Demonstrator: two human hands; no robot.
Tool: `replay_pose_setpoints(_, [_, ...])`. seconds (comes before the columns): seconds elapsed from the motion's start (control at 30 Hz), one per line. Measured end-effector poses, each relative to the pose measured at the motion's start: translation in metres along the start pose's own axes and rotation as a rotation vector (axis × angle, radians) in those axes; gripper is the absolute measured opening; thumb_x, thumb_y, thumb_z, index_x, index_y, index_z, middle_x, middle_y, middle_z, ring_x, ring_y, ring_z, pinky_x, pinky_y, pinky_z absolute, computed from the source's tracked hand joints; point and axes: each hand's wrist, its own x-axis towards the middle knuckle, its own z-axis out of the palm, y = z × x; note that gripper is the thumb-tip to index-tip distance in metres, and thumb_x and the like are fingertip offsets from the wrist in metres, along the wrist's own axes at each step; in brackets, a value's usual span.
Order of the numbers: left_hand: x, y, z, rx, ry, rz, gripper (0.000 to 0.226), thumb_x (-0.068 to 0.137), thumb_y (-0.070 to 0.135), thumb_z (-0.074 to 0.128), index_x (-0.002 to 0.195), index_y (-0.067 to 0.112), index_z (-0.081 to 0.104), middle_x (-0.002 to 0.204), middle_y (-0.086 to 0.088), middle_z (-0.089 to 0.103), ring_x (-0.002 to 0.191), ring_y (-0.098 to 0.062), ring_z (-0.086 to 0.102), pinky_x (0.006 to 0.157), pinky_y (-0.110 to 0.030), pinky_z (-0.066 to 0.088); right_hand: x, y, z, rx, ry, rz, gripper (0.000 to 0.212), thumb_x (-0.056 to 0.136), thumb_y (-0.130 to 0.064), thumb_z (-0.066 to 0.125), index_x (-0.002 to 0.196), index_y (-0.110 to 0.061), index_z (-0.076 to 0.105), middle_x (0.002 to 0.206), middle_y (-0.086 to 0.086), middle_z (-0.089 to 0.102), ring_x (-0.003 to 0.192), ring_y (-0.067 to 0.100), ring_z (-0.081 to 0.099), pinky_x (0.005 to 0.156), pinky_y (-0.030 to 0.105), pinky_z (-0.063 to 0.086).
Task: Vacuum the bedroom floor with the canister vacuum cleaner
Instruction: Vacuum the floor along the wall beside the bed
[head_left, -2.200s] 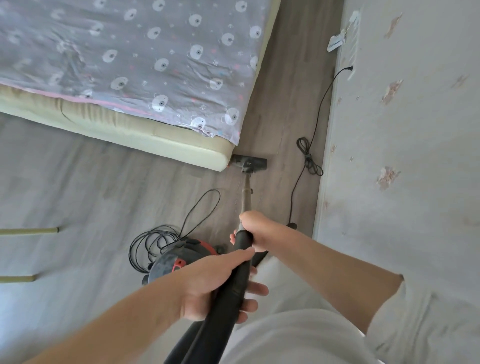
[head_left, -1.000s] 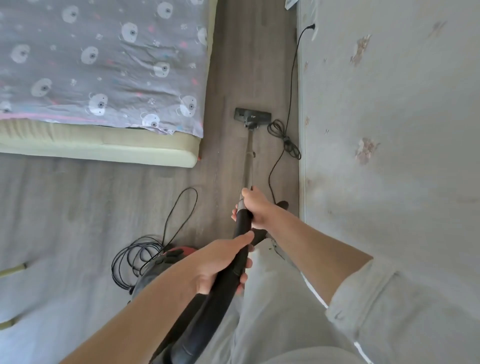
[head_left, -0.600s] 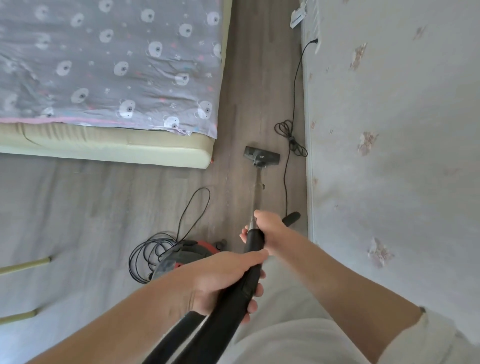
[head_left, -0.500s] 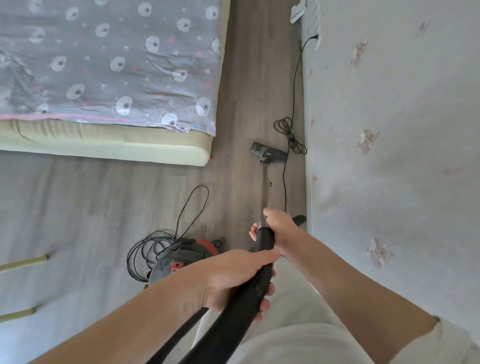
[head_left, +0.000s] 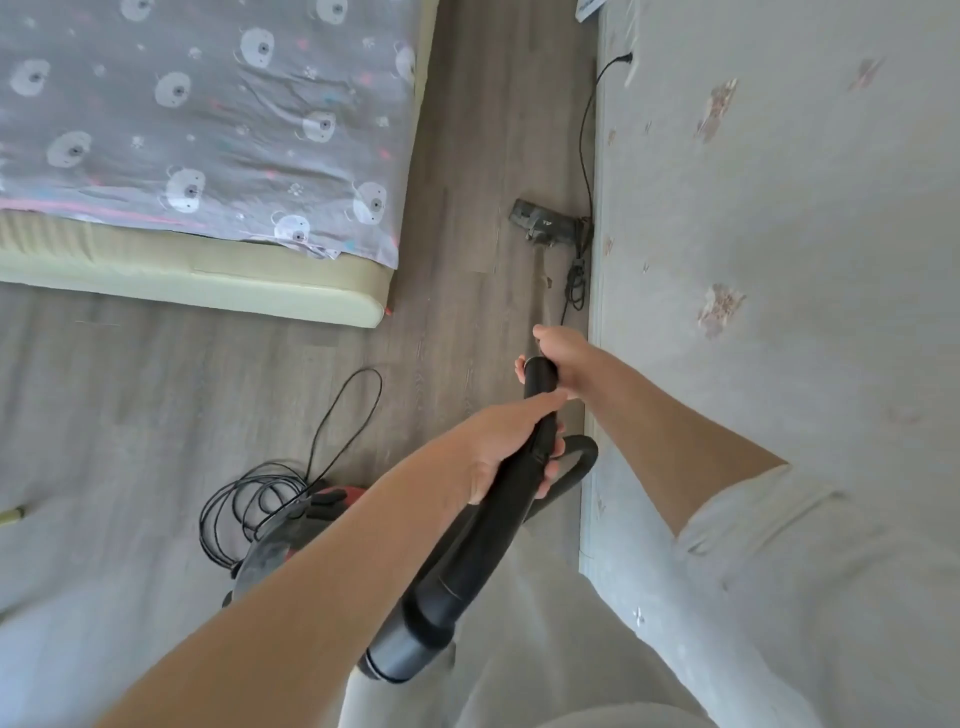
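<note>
Both hands hold the black vacuum handle tube (head_left: 467, 551). My left hand (head_left: 501, 447) grips it lower down, fingers wrapped round it. My right hand (head_left: 558, 356) grips its upper end, where the thin metal wand (head_left: 545, 291) begins. The wand runs forward to the dark floor nozzle (head_left: 545, 224), which lies on the grey wood floor (head_left: 457, 291) right against the wall's foot. The red and black canister (head_left: 291, 535) stands on the floor at my left, partly hidden by my left forearm.
A bed (head_left: 208, 270) with a grey bear-print sheet fills the upper left. A grey wall (head_left: 779, 260) runs down the right. A black power cord (head_left: 584, 150) runs from a wall socket down past the nozzle; its spare length (head_left: 249, 499) lies coiled beside the canister.
The nozzle has slid right and forward, from the middle of the strip between bed and wall to the wall's foot, over the bundled cord. Both hands keep their grip.
</note>
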Motion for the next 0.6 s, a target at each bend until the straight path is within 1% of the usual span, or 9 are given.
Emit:
replay_pose_setpoints(0.07, [0.006, 0.000, 0.002, -0.030, 0.041, 0.043, 0.036, 0.097, 0.048, 0.064, 0.096, 0.013, 0.059, 0.064, -0.001, 0.060, 0.043, -0.015, 0.054, 0.044, -0.022, 0.048, 0.004, -0.005, 0.002, -0.025, -0.005, 0.000, 0.021, 0.101, -0.026, 0.047, 0.114, -0.011, 0.042, 0.105, 0.014, 0.045, 0.066, 0.024, 0.057, 0.055, 0.031, 0.057])
replay_pose_setpoints(0.13, [0.004, -0.003, 0.004, -0.058, 0.075, 0.041, 0.036, 0.096, 0.049, 0.065, 0.095, 0.013, 0.060, 0.063, -0.001, 0.062, 0.043, -0.015, 0.055, 0.044, -0.023, 0.048, 0.007, -0.005, 0.005, -0.040, -0.020, 0.017, 0.020, 0.102, -0.026, 0.047, 0.113, -0.010, 0.042, 0.105, 0.015, 0.046, 0.067, 0.024, 0.056, 0.054, 0.030, 0.056])
replay_pose_setpoints(0.17, [0.002, -0.006, 0.003, -0.068, 0.080, 0.032, 0.037, 0.096, 0.049, 0.065, 0.095, 0.013, 0.061, 0.063, -0.001, 0.062, 0.043, -0.016, 0.055, 0.044, -0.023, 0.048, 0.008, -0.001, 0.008, -0.046, -0.038, 0.019, 0.019, 0.102, -0.025, 0.046, 0.112, -0.010, 0.042, 0.102, 0.015, 0.046, 0.066, 0.023, 0.055, 0.054, 0.030, 0.056])
replay_pose_setpoints(0.27, [-0.012, -0.011, -0.004, -0.108, 0.120, 0.018, 0.038, 0.095, 0.050, 0.067, 0.095, 0.012, 0.063, 0.062, -0.001, 0.064, 0.044, -0.016, 0.056, 0.044, -0.024, 0.049, 0.001, 0.009, 0.022, -0.049, -0.088, 0.026, 0.016, 0.102, -0.022, 0.043, 0.099, -0.006, 0.044, 0.089, 0.013, 0.046, 0.068, 0.021, 0.051, 0.056, 0.032, 0.056])
replay_pose_setpoints(0.37, [-0.034, -0.014, -0.011, -0.166, 0.101, 0.015, 0.037, 0.094, 0.049, 0.067, 0.094, 0.013, 0.063, 0.063, -0.001, 0.063, 0.044, -0.017, 0.056, 0.043, -0.025, 0.049, -0.008, 0.010, 0.040, -0.111, -0.146, -0.011, 0.011, 0.097, -0.016, 0.041, 0.102, -0.006, 0.044, 0.093, 0.014, 0.046, 0.071, 0.024, 0.054, 0.062, 0.037, 0.056])
replay_pose_setpoints(0.43, [-0.049, -0.019, -0.015, -0.220, 0.100, 0.019, 0.037, 0.093, 0.049, 0.069, 0.094, 0.012, 0.064, 0.064, -0.002, 0.064, 0.044, -0.018, 0.056, 0.043, -0.025, 0.049, -0.012, 0.008, 0.053, -0.149, -0.178, -0.023, 0.004, 0.094, -0.010, 0.043, 0.098, -0.009, 0.044, 0.093, 0.014, 0.044, 0.071, 0.023, 0.052, 0.062, 0.035, 0.053])
replay_pose_setpoints(0.53, [-0.068, -0.033, -0.024, -0.266, 0.148, 0.045, 0.038, 0.092, 0.049, 0.069, 0.097, 0.012, 0.064, 0.064, -0.001, 0.063, 0.042, -0.017, 0.055, 0.042, -0.025, 0.048, -0.015, 0.023, 0.075, -0.251, -0.197, -0.003, 0.013, 0.100, -0.015, 0.045, 0.110, -0.008, 0.042, 0.089, 0.013, 0.045, 0.067, 0.022, 0.049, 0.062, 0.032, 0.047])
replay_pose_setpoints(0.6, [-0.078, -0.050, -0.030, -0.275, 0.167, 0.046, 0.038, 0.093, 0.049, 0.068, 0.098, 0.012, 0.064, 0.063, -0.001, 0.063, 0.042, -0.016, 0.055, 0.041, -0.025, 0.047, -0.019, 0.042, 0.088, -0.307, -0.209, 0.016, 0.016, 0.103, -0.020, 0.041, 0.112, -0.008, 0.038, 0.089, 0.009, 0.043, 0.067, 0.019, 0.049, 0.063, 0.030, 0.047])
